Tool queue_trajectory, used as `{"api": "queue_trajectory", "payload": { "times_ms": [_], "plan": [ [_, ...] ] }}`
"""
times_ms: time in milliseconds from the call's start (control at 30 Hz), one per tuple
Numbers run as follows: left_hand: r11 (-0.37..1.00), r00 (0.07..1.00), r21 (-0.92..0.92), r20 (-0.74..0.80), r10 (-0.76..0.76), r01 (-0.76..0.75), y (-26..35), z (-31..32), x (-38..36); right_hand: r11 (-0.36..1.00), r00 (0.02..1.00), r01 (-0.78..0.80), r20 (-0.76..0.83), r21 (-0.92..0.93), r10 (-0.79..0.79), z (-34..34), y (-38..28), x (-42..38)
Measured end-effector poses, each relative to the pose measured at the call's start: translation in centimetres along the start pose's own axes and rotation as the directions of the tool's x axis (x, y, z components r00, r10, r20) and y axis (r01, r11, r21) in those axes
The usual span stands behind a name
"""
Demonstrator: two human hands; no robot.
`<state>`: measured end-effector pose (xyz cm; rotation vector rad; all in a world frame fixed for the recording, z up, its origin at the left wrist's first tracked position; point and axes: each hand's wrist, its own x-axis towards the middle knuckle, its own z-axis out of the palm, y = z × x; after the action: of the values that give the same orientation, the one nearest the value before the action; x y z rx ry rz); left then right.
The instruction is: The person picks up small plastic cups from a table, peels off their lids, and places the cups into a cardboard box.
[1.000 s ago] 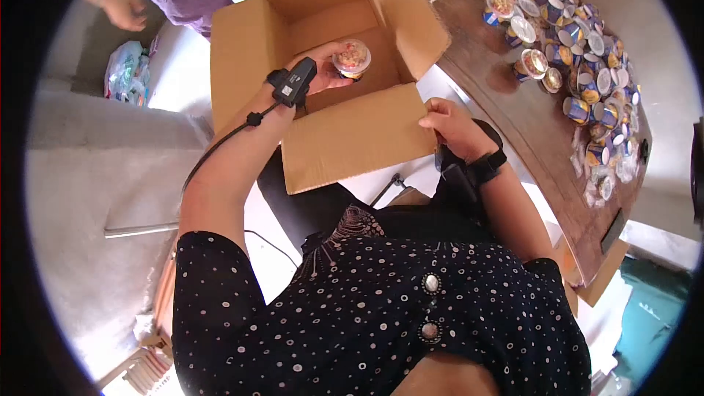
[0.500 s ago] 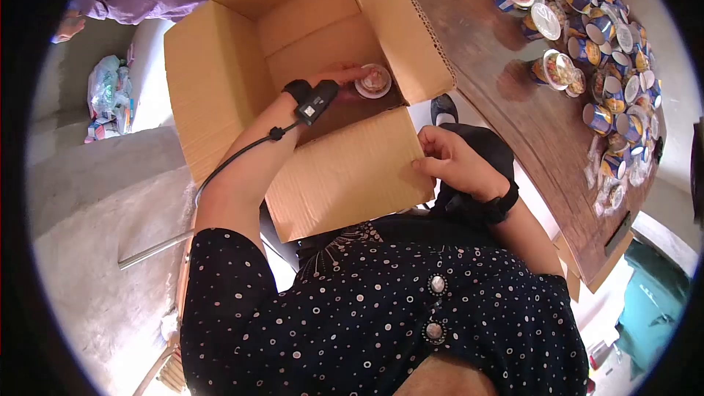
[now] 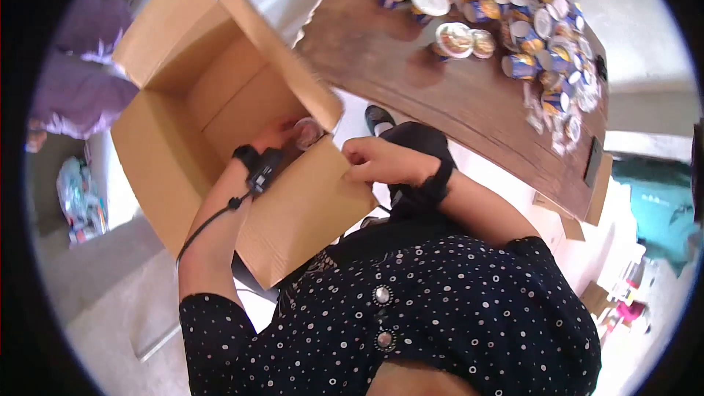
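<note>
An open cardboard box (image 3: 158,143) stands tilted in front of me with its flaps spread. My left hand (image 3: 275,138) reaches down inside it, blurred, at a round cup with a clear lid (image 3: 307,133) in the corner nearest the table. Whether its fingers grip the cup cannot be made out. My right hand (image 3: 370,160) has its fingers closed on the edge of the near flap (image 3: 301,209).
A brown wooden table (image 3: 367,51) at the upper right bears many blue and yellow cups (image 3: 522,66) with lids. Someone in purple clothing (image 3: 81,95) is at the left, near a plastic bag of items (image 3: 79,198). Another carton (image 3: 601,191) is beyond the table.
The view has swung, so box, table and hands appear further left, with the box and hands lower. My left hand remains in the box by the cup, and my right hand remains on the flap.
</note>
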<state>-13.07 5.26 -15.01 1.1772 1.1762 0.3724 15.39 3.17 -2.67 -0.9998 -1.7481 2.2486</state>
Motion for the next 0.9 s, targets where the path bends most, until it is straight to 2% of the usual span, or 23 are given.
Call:
{"api": "queue_trajectory", "payload": {
  "times_ms": [33, 100, 133, 167, 267, 333, 367, 400, 433, 500, 533, 567, 633, 667, 733, 767, 833, 900],
  "plan": [
    [1.0, 1.0, 0.02, 0.015, 0.017, -0.017, -0.4, 0.0, 0.0, 0.998, 1.0, 0.007, 0.023, 0.066, -0.008, 0.1, 0.1, 0.1],
    [1.0, 0.998, -0.012, -0.061, 0.004, -0.004, -0.6, 0.0, -0.2, 0.999, 1.0, 0.014, -0.013, 0.044, -0.013, 0.0, -0.2, 0.2],
    [1.0, 0.999, 0.002, -0.052, 0.007, -0.007, -0.3, -0.1, -0.2, 1.0, 1.0, 0.0, -0.027, 0.027, 0.0, 0.0, -0.2, 0.2],
    [0.999, 0.997, -0.007, -0.061, -0.04, 0.039, -0.1, 0.0, -0.3, 1.0, 0.999, 0.009, -0.041, -0.028, -0.01, 0.0, -0.2, 0.3],
    [0.994, 0.99, 0.006, -0.086, -0.108, 0.109, 1.3, 0.5, -0.6, 0.998, 1.0, 0.007, -0.021, 0.058, -0.006, 0.0, -0.3, 0.1],
    [0.988, 0.981, 0.028, -0.122, -0.15, 0.154, 1.5, 0.6, -0.7, 1.0, 0.999, 0.019, -0.047, 0.01, -0.019, -0.1, -0.2, 0.1],
    [0.991, 0.999, 0.128, -0.022, -0.025, 0.028, 1.4, 0.2, 0.2, 0.999, 0.997, 0.028, -0.068, -0.039, -0.031, 0.1, -0.1, 0.3],
    [0.972, 0.994, 0.214, 0.077, 0.078, -0.093, 0.8, -0.5, 0.4, 0.993, 0.991, 0.116, -0.076, 0.022, -0.114, 0.1, 1.0, 0.6],
    [0.991, 1.0, 0.132, -0.018, 0.004, -0.002, -0.6, -1.1, 0.9, 0.994, 0.996, 0.078, -0.041, 0.081, -0.075, 0.3, 0.2, 0.3],
    [0.987, 0.98, 0.002, -0.12, -0.159, 0.16, 0.6, -0.1, -1.1, 0.994, 1.0, 0.027, -0.013, 0.109, -0.026, 0.2, -0.3, -0.1],
    [0.972, 0.965, -0.035, -0.116, -0.236, 0.234, 3.4, 0.7, -2.6, 0.992, 1.0, -0.031, 0.001, 0.125, 0.031, 0.1, -1.1, -0.5],
    [0.968, 0.958, -0.055, -0.134, -0.252, 0.247, 2.3, 0.9, -2.7, 0.996, 0.999, -0.028, -0.018, 0.087, 0.03, 0.1, -1.3, -0.6],
    [0.991, 0.988, 0.116, -0.147, -0.046, 0.063, 0.4, 0.5, -1.9, 0.999, 0.999, -0.023, -0.025, 0.045, 0.024, 0.3, -1.3, -0.7],
    [0.991, 0.986, 0.113, -0.16, -0.049, 0.067, 0.1, 0.3, -1.6, 0.997, 0.999, -0.029, -0.038, 0.075, 0.032, 0.4, -1.3, -0.7],
    [0.99, 0.982, -0.108, 0.157, 0.106, -0.09, 0.7, 0.4, -1.0, 0.994, 0.998, -0.034, -0.057, 0.105, 0.04, 0.4, -1.3, -0.6],
    [0.99, 0.982, -0.109, 0.157, 0.106, -0.09, 0.9, 0.4, -1.2, 0.997, 0.998, -0.029, -0.054, 0.068, 0.033, 0.4, -1.3, -0.5],
    [0.98, 0.993, -0.178, 0.099, -0.071, 0.088, 2.7, 0.8, -2.0, 0.999, 0.998, -0.026, -0.057, 0.034, 0.028, 0.3, -1.3, -0.7],
    [0.975, 0.995, -0.211, 0.088, -0.05, 0.068, 2.5, 0.8, -2.0, 0.998, 0.996, -0.01, -0.086, 0.057, 0.015, 0.4, -1.5, -0.7]
  ]
}}
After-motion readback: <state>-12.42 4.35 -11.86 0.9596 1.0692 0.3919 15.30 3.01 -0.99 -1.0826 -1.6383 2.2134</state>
